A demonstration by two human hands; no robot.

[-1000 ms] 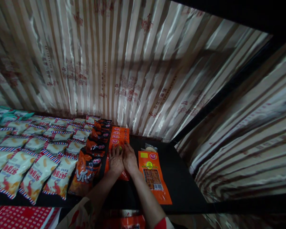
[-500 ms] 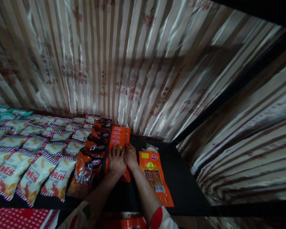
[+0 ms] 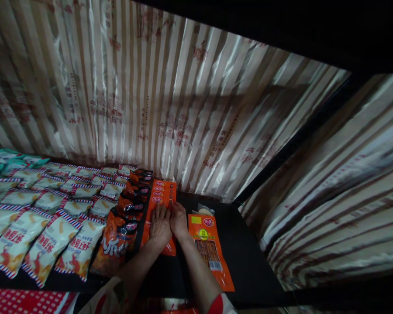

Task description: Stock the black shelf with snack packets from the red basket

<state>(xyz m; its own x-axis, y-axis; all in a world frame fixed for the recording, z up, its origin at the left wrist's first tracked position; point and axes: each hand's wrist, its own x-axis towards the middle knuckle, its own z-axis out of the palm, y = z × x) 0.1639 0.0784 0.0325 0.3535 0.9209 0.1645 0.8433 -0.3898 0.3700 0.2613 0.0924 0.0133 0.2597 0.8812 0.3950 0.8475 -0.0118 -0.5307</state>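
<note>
My left hand [image 3: 160, 225] lies flat on a stack of orange snack packets [image 3: 162, 189], its fingers spread over the top one. The packets overlap in a row, so several oval logos show one above another. At their right edge is my right hand [image 3: 178, 220], fingers close together and bent onto that edge; its thumb is partly hidden. To the right of my right forearm lies a single orange packet [image 3: 227, 277] with a clear window showing brown sticks. A small clear bag with a pale round thing [image 3: 205, 211] pokes out behind it.
Orange-and-black snack bags [image 3: 113, 244] stand in a file left of the packets. Further left are rows of white snack bags [image 3: 75, 250] and some green bags [image 3: 16, 159]. A black shelf [image 3: 245, 253] carries everything, with a striped curtain [image 3: 170, 100] behind and a black post [image 3: 281, 148] at right.
The view has tipped up slightly, so the goods sit lower in the picture. Both hands remain on the stacked orange packets, with little shift.
</note>
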